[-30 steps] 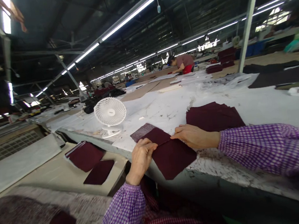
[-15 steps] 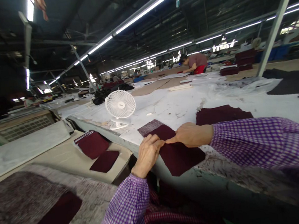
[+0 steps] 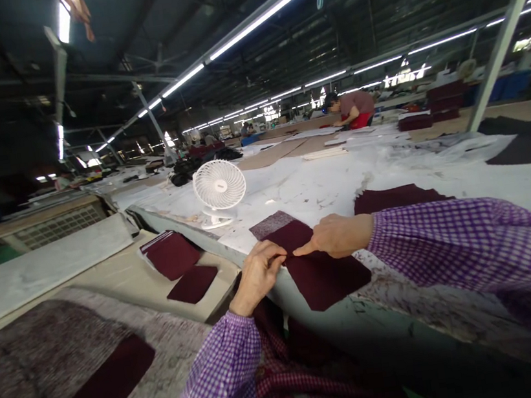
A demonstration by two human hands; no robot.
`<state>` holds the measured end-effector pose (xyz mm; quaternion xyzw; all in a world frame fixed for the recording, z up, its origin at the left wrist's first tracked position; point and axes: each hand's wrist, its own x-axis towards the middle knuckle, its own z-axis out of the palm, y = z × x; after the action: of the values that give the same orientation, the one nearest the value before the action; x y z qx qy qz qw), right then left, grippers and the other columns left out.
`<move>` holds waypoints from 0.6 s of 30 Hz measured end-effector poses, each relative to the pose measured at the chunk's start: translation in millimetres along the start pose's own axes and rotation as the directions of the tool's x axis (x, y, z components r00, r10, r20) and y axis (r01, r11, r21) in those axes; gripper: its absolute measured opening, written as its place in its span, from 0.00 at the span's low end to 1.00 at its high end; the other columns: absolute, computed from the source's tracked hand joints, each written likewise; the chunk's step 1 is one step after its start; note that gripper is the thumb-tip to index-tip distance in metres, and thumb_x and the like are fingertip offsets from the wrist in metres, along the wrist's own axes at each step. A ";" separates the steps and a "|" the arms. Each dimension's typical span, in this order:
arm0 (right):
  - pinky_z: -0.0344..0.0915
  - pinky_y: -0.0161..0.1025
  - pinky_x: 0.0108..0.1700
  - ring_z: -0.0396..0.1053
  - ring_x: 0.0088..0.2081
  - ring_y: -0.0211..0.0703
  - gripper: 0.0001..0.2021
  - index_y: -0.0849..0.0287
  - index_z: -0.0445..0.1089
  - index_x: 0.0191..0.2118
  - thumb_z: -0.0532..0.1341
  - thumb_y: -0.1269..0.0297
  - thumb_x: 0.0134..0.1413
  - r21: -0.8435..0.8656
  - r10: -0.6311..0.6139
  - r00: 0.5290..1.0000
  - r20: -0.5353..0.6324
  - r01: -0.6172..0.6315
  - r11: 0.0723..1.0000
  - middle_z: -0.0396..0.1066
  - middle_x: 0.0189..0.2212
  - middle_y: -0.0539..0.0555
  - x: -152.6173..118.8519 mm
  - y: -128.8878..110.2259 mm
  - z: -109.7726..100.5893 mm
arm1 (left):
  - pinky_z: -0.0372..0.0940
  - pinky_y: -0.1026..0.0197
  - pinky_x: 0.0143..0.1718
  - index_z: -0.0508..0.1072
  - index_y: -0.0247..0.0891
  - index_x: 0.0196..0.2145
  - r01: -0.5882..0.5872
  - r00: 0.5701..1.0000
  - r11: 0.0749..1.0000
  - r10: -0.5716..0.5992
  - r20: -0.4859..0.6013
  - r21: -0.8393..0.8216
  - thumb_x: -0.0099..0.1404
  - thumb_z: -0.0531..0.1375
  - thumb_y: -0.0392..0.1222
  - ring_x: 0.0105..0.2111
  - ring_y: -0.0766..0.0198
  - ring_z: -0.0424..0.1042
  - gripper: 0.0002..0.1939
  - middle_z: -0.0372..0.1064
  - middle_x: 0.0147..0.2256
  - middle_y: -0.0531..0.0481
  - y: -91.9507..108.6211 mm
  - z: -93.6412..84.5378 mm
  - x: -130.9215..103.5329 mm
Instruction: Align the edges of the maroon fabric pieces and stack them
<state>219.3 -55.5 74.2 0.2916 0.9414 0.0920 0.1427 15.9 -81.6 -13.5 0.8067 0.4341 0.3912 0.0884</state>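
A maroon fabric piece [image 3: 330, 280] lies at the near edge of the white-topped table, its lower corner hanging over the side. At its left edge, my left hand [image 3: 256, 275] is closed in a pinch on the cloth, thumb against forefinger. From the right, my right hand [image 3: 341, 234] presses the same cloth with its forefinger stretched out; its other fingers are curled and partly hidden. The two fingertips are a short way apart. Just beyond them is a maroon part with a speckled grey patch [image 3: 270, 225] at its far end. Behind my right wrist lies a larger maroon cloth [image 3: 395, 197].
A white fan [image 3: 219, 185] stands on the table [image 3: 293, 182] ahead. To the left, a stack of maroon pieces [image 3: 172, 255] and a single piece [image 3: 192, 284] rest on a beige surface. More maroon cut pieces [image 3: 111, 386] lie lower left. A person [image 3: 356, 109] bends over a table farther off.
My left fingertips have drawn slightly left, away from my right forefinger, and the pinch shows more clearly. My right forefinger stays on the cloth. The whole view has shifted slightly.
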 end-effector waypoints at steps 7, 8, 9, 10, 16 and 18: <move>0.55 0.37 0.29 0.68 0.28 0.42 0.31 0.45 0.51 0.63 0.48 0.78 0.56 -0.142 -0.040 0.996 -0.080 0.028 0.989 0.72 0.27 0.56 0.3 -8.8 12.1 | 0.63 0.60 0.40 0.72 0.38 0.33 0.025 1.000 0.999 -0.025 0.008 0.024 0.65 0.52 0.36 0.36 0.63 0.68 0.09 0.69 0.33 0.49 2.3 -2.5 -1.5; 0.55 0.37 0.29 0.68 0.29 0.43 0.30 0.45 0.52 0.63 0.47 0.77 0.57 -0.138 -0.032 0.992 -0.121 0.015 0.990 0.72 0.28 0.56 -0.1 -7.2 16.7 | 0.63 0.61 0.40 0.71 0.38 0.34 0.042 0.999 0.999 -0.042 0.000 0.029 0.66 0.52 0.37 0.36 0.63 0.68 0.08 0.69 0.32 0.50 2.3 -3.2 -2.6; 0.56 0.37 0.30 0.69 0.29 0.44 0.28 0.45 0.53 0.62 0.47 0.75 0.59 -0.111 -0.002 0.988 -0.156 -0.015 0.994 0.72 0.30 0.57 -0.5 -4.4 21.6 | 0.63 0.61 0.40 0.71 0.38 0.34 0.053 0.999 0.998 -0.053 -0.005 0.038 0.65 0.54 0.39 0.35 0.63 0.68 0.07 0.69 0.32 0.50 2.7 -3.6 -3.7; 0.56 0.38 0.30 0.69 0.31 0.45 0.25 0.46 0.55 0.61 0.49 0.72 0.59 -0.058 0.047 0.983 -0.177 -0.058 0.997 0.72 0.33 0.58 -0.7 -0.7 26.1 | 0.63 0.60 0.39 0.71 0.38 0.35 0.055 0.998 0.997 -0.055 -0.005 0.050 0.64 0.56 0.42 0.35 0.63 0.68 0.07 0.68 0.33 0.50 3.2 -3.8 -4.8; 0.59 0.35 0.36 0.67 0.35 0.41 0.09 0.59 0.71 0.38 0.59 0.62 0.52 0.420 0.128 0.986 -0.109 -0.071 0.905 0.71 0.32 0.53 -5.3 32.8 30.8 | 0.63 0.56 0.44 0.70 0.40 0.44 -0.022 0.999 0.995 0.019 0.032 0.094 0.53 0.64 0.55 0.41 0.58 0.66 0.24 0.67 0.38 0.47 7.2 -2.6 -8.5; 0.60 0.34 0.35 0.66 0.33 0.40 0.06 0.61 0.70 0.32 0.58 0.64 0.51 0.499 0.080 0.988 -0.129 -0.005 0.866 0.70 0.31 0.53 -16.3 49.6 23.6 | 0.63 0.55 0.45 0.71 0.41 0.45 -0.040 0.998 0.995 0.035 0.055 0.093 0.53 0.64 0.55 0.43 0.58 0.66 0.24 0.67 0.40 0.47 6.4 -2.7 -8.8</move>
<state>265.7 -22.4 68.2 0.3317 0.9344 -0.1294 -0.0083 15.3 -92.8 -13.4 0.8281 0.4344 0.3500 0.0546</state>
